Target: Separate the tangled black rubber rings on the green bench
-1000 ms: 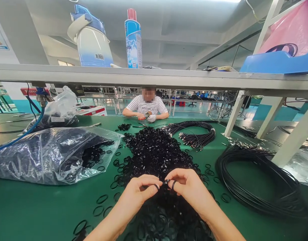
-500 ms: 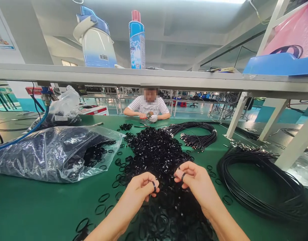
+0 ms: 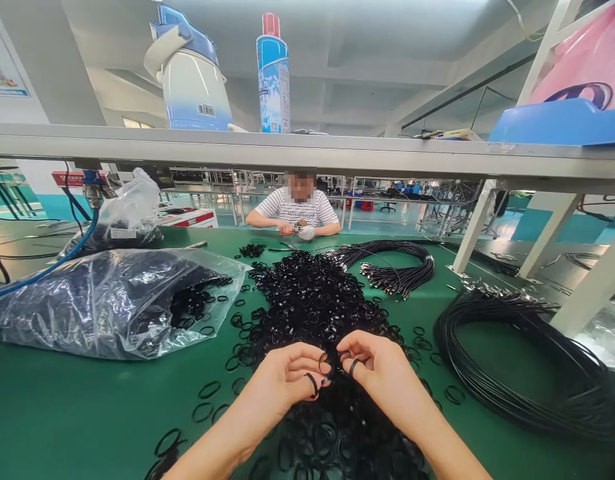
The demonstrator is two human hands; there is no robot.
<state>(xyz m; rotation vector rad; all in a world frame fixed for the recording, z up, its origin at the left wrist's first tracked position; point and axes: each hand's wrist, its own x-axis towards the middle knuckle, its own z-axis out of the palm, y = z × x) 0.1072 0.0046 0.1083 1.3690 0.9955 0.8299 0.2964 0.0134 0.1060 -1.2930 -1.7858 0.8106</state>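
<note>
Carefully, a thin black rubber ring (image 3: 324, 364) is pinched between the fingertips of the left hand (image 3: 287, 380) and right hand (image 3: 382, 373), just above the heap of black rings (image 3: 312, 307) on the green table (image 3: 62, 407); it is best kept taut, free of neighbouring loops

The white and blue jug (image 3: 190, 73) on the left part of the shelf (image 3: 307, 155) has a barcode sticker, but its numbers are too small to read. The tall blue spray can (image 3: 273, 77) beside it has writing too blurry to read.
</note>
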